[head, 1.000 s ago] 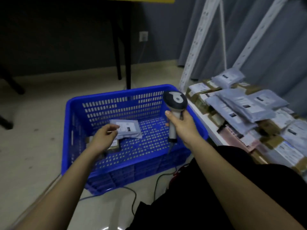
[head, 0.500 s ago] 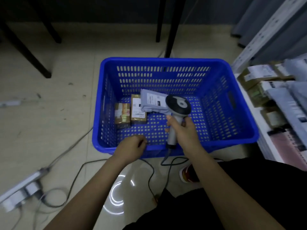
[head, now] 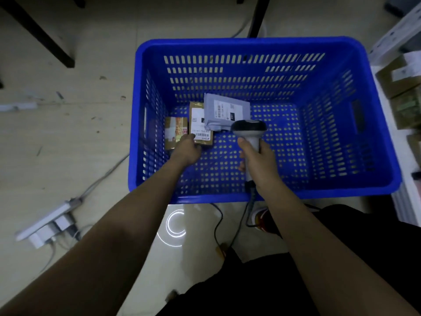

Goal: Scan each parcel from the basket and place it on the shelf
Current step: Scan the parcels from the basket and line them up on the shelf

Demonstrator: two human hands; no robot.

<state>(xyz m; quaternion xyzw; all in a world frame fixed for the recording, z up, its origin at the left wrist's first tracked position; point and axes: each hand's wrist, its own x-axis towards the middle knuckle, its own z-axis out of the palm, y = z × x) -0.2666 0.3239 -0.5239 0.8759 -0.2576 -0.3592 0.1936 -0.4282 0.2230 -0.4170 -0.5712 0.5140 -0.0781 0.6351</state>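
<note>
— Down at the basket's [head: 378, 124] floor, which parcel is under the left hand [head: 186, 149]?
— The brown box with the white label [head: 200, 124]. Its near end meets the fingertips at the hand's twelve o'clock; whether they have closed on it, I cannot tell.
— And the others?
— A taped box [head: 175, 131] at eleven o'clock, a grey mailer [head: 225, 110] at one o'clock.
— The right hand [head: 257, 163]?
— Wrapped around the scanner [head: 249, 131], at the left hand's three o'clock, its head just below the mailer.

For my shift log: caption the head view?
Left hand reaches the brown box in the blue basket; right hand grips the scanner.
</note>
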